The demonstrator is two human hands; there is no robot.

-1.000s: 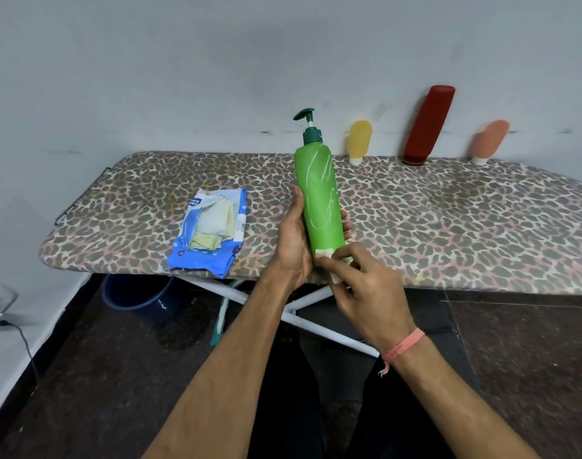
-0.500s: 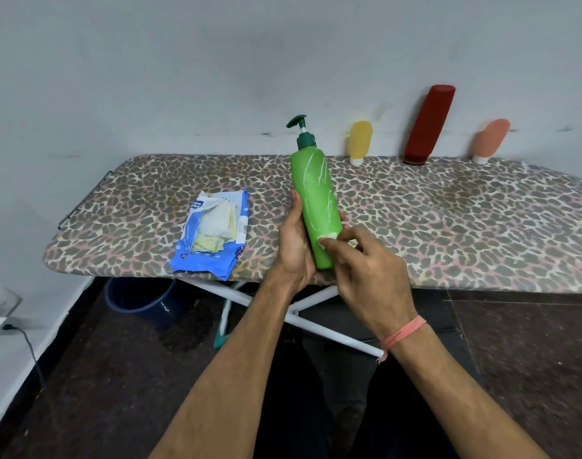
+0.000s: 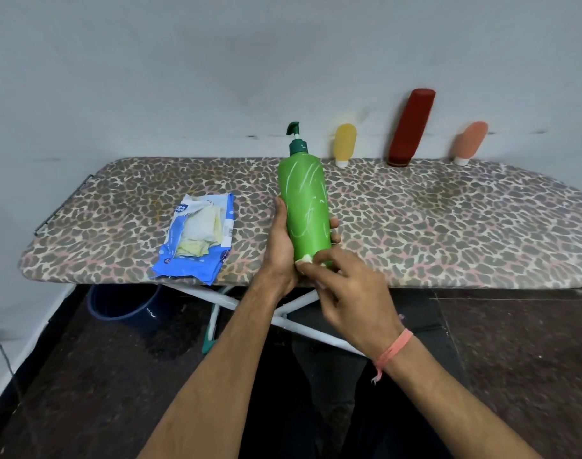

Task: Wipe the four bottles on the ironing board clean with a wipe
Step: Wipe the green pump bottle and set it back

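Head view: the green pump bottle [image 3: 305, 207] stands nearly upright above the near edge of the ironing board [image 3: 431, 226], its dark green pump [image 3: 296, 140] uppermost and pale streaks running across its body. The left hand [image 3: 281, 246] wraps the lower half from the left, thumb up along the near side and fingertips [image 3: 334, 223] showing past the right edge, so that grip is clamped on the bottle. The right hand [image 3: 352, 293] comes in from below right, wrist bent, its fingers pinched together on a small white wipe [image 3: 305, 260] pressed against the bottle's base. An opened blue wipes pack [image 3: 197, 240] lies on the board to the left. A yellow bottle [image 3: 345, 144], a dark red bottle [image 3: 412, 127] and a peach bottle [image 3: 470, 142] lean cap-down against the wall [image 3: 216, 77] at the far edge.
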